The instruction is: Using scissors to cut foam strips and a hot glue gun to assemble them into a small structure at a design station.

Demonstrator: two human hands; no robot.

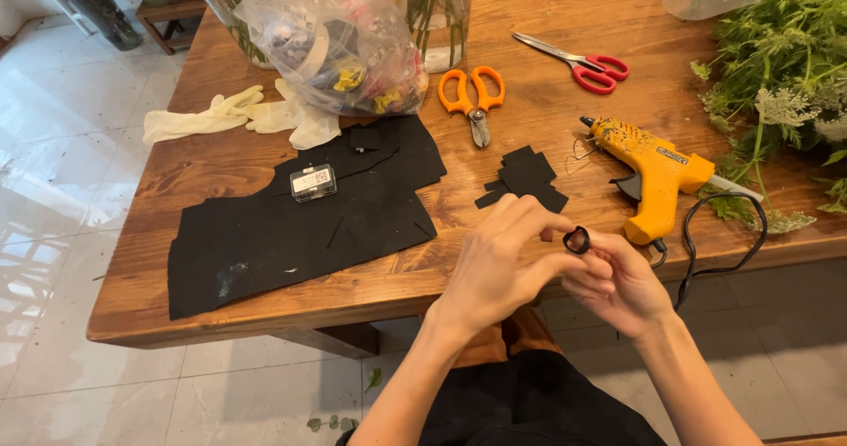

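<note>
Wooden tabletop over pale floor tiles fills our view, and at its near edge our two hands meet around a small black ring of rolled fabric. Our left hand pinches the ring between thumb and forefinger, the other fingers loosely curled; our right hand cups it from below, fingertips pressed to its side. It is dark, matte and looped, held just in front of the yellow glue gun.

Left of the glue gun lie black fabric scraps, then a large black felt sheet bearing a small clear box. Beyond the glue gun sit orange scissors and red scissors. Farther left, a clear plastic bag holds mixed small craft pieces; white gloves lie beside it. A glass vase behind the orange scissors holds green stems. Greenery spreads to the glue gun's right.
</note>
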